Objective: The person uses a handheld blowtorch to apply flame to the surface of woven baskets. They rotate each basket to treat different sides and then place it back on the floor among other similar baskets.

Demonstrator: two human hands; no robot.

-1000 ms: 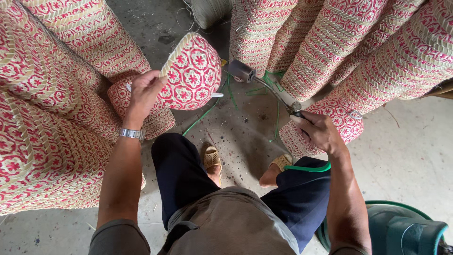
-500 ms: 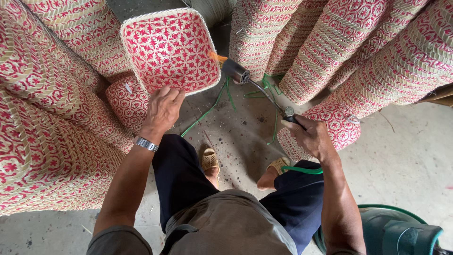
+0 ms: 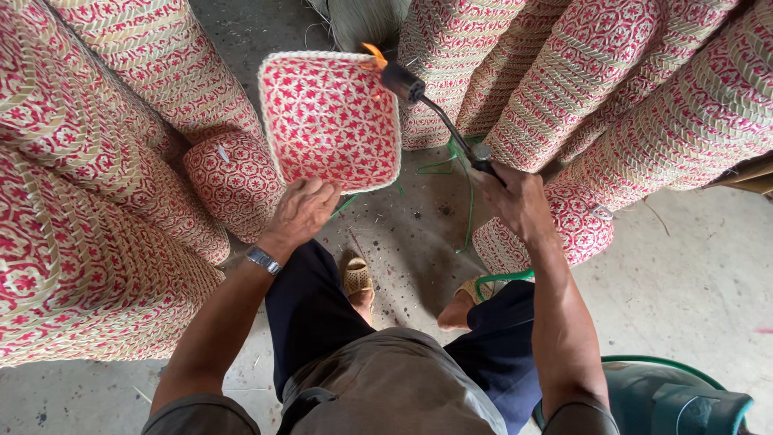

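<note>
Square woven basket (image 3: 330,121), red and cream, held up at centre, its patterned face turned toward the camera. Left hand (image 3: 304,211) grips its near edge, fingers curled under the rim. Right hand (image 3: 515,201) is clenched around the handle of a gas torch (image 3: 435,113); a small orange flame (image 3: 372,55) shows at the nozzle, touching the basket's far right corner. Green hose (image 3: 467,209) trails below the torch to the floor. Stacked baskets (image 3: 97,185) crowd the left side; further stacks (image 3: 612,89) stand far right, close behind the torch. A teal container (image 3: 668,395) sits near right.
</note>
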